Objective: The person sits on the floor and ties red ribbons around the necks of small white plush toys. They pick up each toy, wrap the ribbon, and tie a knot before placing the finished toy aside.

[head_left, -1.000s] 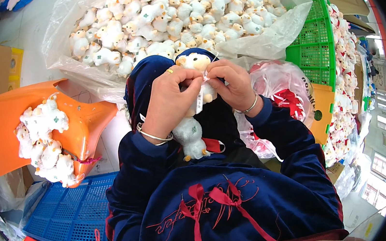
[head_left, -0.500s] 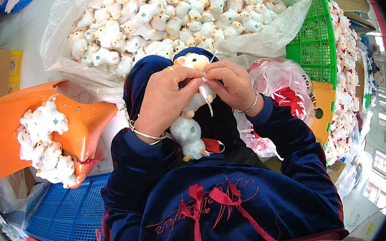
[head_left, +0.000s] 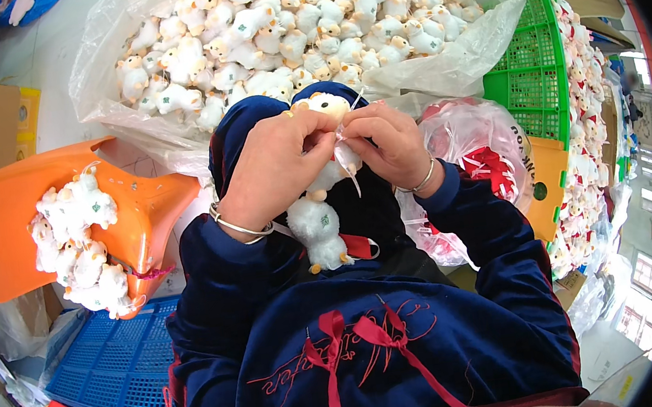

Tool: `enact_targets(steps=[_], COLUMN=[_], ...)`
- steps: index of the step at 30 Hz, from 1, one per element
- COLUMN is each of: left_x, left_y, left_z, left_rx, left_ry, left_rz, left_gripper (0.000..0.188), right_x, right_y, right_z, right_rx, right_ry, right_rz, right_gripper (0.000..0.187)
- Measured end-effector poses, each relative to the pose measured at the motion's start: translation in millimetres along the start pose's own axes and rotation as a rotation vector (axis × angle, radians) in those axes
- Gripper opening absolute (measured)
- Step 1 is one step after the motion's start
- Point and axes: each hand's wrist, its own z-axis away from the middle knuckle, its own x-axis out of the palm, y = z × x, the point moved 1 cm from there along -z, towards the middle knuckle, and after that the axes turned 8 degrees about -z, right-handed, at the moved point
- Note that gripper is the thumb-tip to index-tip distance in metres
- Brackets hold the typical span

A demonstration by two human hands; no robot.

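Note:
A small white plush animal (head_left: 327, 177) with a cream head rests upright on my lap between my knees. At its neck my left hand (head_left: 272, 169) pinches a thin white ribbon (head_left: 354, 183) between thumb and fingers. My right hand (head_left: 390, 141) pinches the same ribbon close beside it, fingertips nearly touching. One ribbon end hangs down over the toy's front; the fingers hide the knot area. Nearer to me, a second white plush animal (head_left: 316, 229) lies on my lap, a red fabric piece (head_left: 360, 246) with a white strap beside it.
A big clear plastic bag (head_left: 100, 85) of white plush animals lies ahead. At left stand an orange chair (head_left: 5, 237) holding several plush toys and a blue crate (head_left: 129, 365). To the right are a bag of red pieces (head_left: 449, 134) and a green crate (head_left: 527, 70).
My hands have shifted slightly at the plush animal's neck, covering more of its head. The hanging ribbon end has moved a little. Both hands keep their pinch.

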Motion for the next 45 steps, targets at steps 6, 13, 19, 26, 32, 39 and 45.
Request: enact_targets(steps=[6, 13, 19, 26, 32, 39, 45], left_x=[-0.2, 3.6, 6.5, 7.8, 7.5, 7.3, 7.4], left_y=[-0.8, 1.8, 1.0, 2.5, 2.7, 2.5, 1.3], left_z=[-1.0, 1.2, 2.7, 2.7, 2.9, 2.6, 2.1], left_rx=[0.005, -0.02, 0.008, -0.005, -0.009, -0.011, -0.016], left_ry=[-0.035, 0.002, 0.032, 0.032, 0.033, 0.031, 0.019], left_rz=[-0.096, -0.094, -0.111, -0.118, -0.13, -0.12, -0.135], left_gripper=[0.016, 0.014, 0.013, 0.012, 0.013, 0.014, 0.016], right_x=[1.2, 1.8, 7.0, 15.4, 14.2, 12.4, 12.6], right_y=[-0.1, -2.9, -9.6, -10.5, -13.3, -14.5, -20.3], right_z=[2.2, 4.1, 4.1, 9.2, 9.1, 9.5, 7.2], right_rx=[0.061, 0.115, 0.121, 0.232, 0.273, 0.281, 0.348], right_ry=[0.011, 0.04, 0.113, 0.204, 0.217, 0.212, 0.222], right_rz=[-0.046, -0.077, -0.077, -0.197, -0.229, -0.186, -0.233], right_gripper=[0.022, 0.022, 0.022, 0.021, 0.02, 0.019, 0.019])
